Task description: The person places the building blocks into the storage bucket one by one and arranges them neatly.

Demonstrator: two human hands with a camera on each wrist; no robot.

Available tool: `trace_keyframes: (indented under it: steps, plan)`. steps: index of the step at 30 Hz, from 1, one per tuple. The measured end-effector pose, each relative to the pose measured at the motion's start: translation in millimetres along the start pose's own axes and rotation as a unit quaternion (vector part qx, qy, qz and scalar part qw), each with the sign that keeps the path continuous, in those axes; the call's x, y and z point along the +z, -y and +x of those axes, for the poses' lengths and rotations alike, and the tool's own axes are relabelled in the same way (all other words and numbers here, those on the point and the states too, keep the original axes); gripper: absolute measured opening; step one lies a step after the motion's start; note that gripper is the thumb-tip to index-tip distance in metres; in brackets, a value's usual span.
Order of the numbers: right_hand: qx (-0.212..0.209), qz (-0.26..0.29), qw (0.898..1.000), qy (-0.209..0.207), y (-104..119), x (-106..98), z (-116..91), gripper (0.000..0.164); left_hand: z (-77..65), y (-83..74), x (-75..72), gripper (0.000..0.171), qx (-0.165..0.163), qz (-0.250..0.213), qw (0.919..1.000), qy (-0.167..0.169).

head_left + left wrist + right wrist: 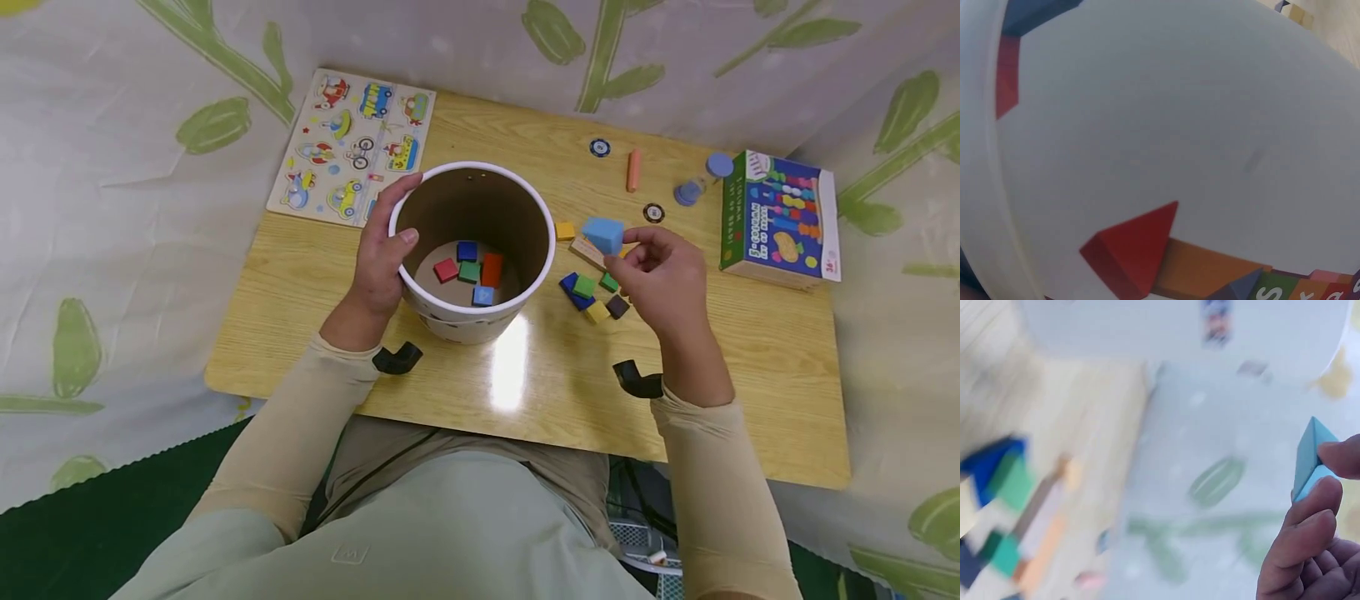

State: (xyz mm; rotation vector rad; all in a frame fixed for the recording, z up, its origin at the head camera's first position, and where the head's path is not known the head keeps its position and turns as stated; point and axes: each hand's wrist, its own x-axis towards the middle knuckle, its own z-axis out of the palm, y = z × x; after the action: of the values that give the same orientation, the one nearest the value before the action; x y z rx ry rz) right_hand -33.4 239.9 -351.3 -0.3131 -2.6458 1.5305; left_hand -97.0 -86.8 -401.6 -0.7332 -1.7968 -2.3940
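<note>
My left hand [375, 267] grips the rim of a white bucket [468, 332], its thumb over the edge. Inside lie several blocks, among them a red-orange block [492, 270] and a dark blue block [467, 251]. The left wrist view is filled by the bucket's outer wall [1147, 144] with printed blocks; the hand is hardly visible there. Right of the bucket, my right hand [667, 275] pinches a light blue wedge-shaped block [603, 235] between thumb and fingers, above a loose pile. That pile holds a green block [583, 287], a yellow block [597, 312] and others.
A wooden picture puzzle board [360, 150] lies at the back left. Toward the back right are poker chips [599, 147], an orange stick [633, 171], a small blue-capped item [687, 192] and a colourful box [780, 218]. A patterned curtain [480, 50] hangs behind the table [772, 400].
</note>
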Motion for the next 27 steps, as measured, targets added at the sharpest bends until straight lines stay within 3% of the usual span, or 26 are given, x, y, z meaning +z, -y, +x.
trace_keyframes:
  steps: [8,14,20,27]
  plan:
    - [-0.088,0.027,0.993,0.078,71.8,26.9,-17.1,0.025,-0.5,-19.7,8.6,0.061,-0.007,0.006,0.9999,-0.006]
    - [-0.1,0.031,0.99,0.099,87.7,37.8,-22.5,0.024,-0.2,-27.6,13.7,0.06,-0.003,-0.001,1.0,-0.003]
    - [-0.081,0.022,0.995,0.05,60.1,27.3,-12.8,0.025,0.0,-27.9,13.6,0.06,-0.004,-0.007,0.9999,-0.007]
    - [0.016,-0.029,0.999,-0.014,-32.4,3.6,8.5,0.027,0.3,-15.3,7.5,0.061,0.0,-0.008,0.9999,-0.014]
